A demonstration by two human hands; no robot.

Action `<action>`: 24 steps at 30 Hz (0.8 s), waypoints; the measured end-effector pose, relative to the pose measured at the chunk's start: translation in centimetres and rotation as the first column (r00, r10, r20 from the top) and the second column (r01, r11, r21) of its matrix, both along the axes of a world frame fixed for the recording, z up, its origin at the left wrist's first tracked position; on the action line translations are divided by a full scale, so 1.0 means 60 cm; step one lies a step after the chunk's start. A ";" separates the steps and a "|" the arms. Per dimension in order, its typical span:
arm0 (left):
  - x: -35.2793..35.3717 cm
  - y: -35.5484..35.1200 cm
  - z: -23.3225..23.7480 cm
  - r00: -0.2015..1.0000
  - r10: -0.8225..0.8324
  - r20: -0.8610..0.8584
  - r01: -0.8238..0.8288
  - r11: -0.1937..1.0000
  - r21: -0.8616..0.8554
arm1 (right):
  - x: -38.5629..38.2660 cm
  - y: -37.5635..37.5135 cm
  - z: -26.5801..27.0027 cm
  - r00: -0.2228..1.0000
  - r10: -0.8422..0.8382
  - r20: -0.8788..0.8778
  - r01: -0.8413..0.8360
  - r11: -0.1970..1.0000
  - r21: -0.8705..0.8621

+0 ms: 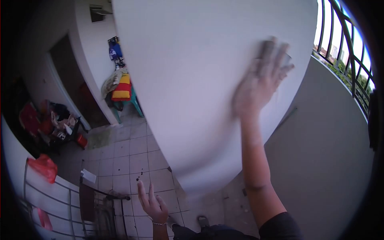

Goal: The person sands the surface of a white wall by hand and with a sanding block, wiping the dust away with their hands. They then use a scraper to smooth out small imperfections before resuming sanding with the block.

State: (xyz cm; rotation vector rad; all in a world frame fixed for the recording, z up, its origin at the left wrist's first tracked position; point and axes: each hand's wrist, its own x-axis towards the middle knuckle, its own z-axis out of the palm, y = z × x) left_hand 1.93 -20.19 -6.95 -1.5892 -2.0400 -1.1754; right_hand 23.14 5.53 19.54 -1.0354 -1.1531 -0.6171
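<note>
My right hand (260,82) presses flat against a white wall (192,68), fingers stretched upward and blurred by motion. A dark flat piece (267,50), perhaps a sheet of sandpaper, shows beneath and between its fingers; its exact kind is too blurred to tell. Pale dust covers this hand. My left hand (154,205) is low in front of me, away from the wall, with fingers apart and nothing in them. Its fingertips look whitish, and a bracelet (160,223) circles the wrist.
Window bars (344,44) run along the upper right. At lower left are a metal rack (52,196), a red plastic bag (43,168) and a dark folding chair (89,200). A green stool (136,105) bears a red-yellow cushion (122,89). Tiled floor (156,160) lies below.
</note>
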 end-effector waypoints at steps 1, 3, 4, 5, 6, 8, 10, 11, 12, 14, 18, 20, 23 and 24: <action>0.003 0.004 0.000 1.000 0.001 -0.015 -0.001 1.000 -0.003 | -0.038 -0.016 -0.009 0.998 0.020 0.066 -0.018 0.999 -0.026; 0.006 0.012 -0.007 1.000 -0.013 0.028 0.014 0.999 -0.032 | -0.096 -0.061 -0.065 0.960 0.114 0.254 -0.092 0.991 -0.097; 0.009 0.016 -0.009 0.998 -0.026 0.051 0.028 0.998 -0.048 | -0.115 -0.077 -0.122 0.910 0.192 0.368 -0.145 0.978 -0.152; 0.014 0.022 -0.010 0.997 -0.050 0.066 0.051 0.999 -0.015 | -0.129 -0.082 -0.196 0.860 0.173 0.480 -0.122 0.983 -0.135; 0.009 0.016 0.002 0.995 -0.056 0.084 0.058 0.998 -0.022 | -0.136 -0.088 -0.271 0.771 0.132 0.623 -0.089 0.991 -0.101; 0.017 -0.002 0.021 0.990 -0.062 0.126 0.069 0.996 -0.049 | -0.095 -0.072 -0.440 0.746 0.130 0.653 -0.080 0.991 -0.106; 0.018 -0.045 0.028 0.993 -0.043 0.106 0.054 0.994 -0.097 | -0.018 -0.035 -0.568 0.822 0.209 0.529 -0.136 0.975 -0.173; 0.020 -0.065 0.023 0.994 -0.030 0.101 0.041 0.992 -0.116 | 0.021 -0.022 -0.595 0.861 0.249 0.444 -0.154 0.959 -0.239; 0.016 -0.085 0.013 0.990 0.012 0.142 0.008 0.990 -0.141 | 0.045 -0.013 -0.564 0.870 0.288 0.399 -0.204 0.949 -0.241; -0.004 -0.138 -0.008 0.973 0.093 0.212 -0.047 0.975 -0.215 | 0.015 -0.023 -0.389 0.969 0.201 0.141 -0.190 0.978 -0.088; -0.043 -0.173 -0.054 0.895 0.256 0.365 -0.199 0.962 -0.186 | -0.053 -0.035 -0.167 0.979 0.193 -0.067 -0.195 0.980 -0.029; -0.050 -0.159 -0.050 0.905 0.235 0.354 -0.183 0.967 -0.176 | -0.101 -0.064 -0.115 0.979 0.202 -0.014 -0.203 0.976 -0.077; -0.044 -0.110 -0.036 0.939 0.131 0.319 -0.084 0.984 -0.158 | -0.146 -0.068 -0.165 0.957 0.194 0.214 -0.190 0.981 -0.036; -0.041 -0.095 -0.032 0.949 0.084 0.304 -0.038 0.987 -0.155 | -0.155 -0.076 -0.214 0.913 0.204 0.353 -0.184 0.979 -0.088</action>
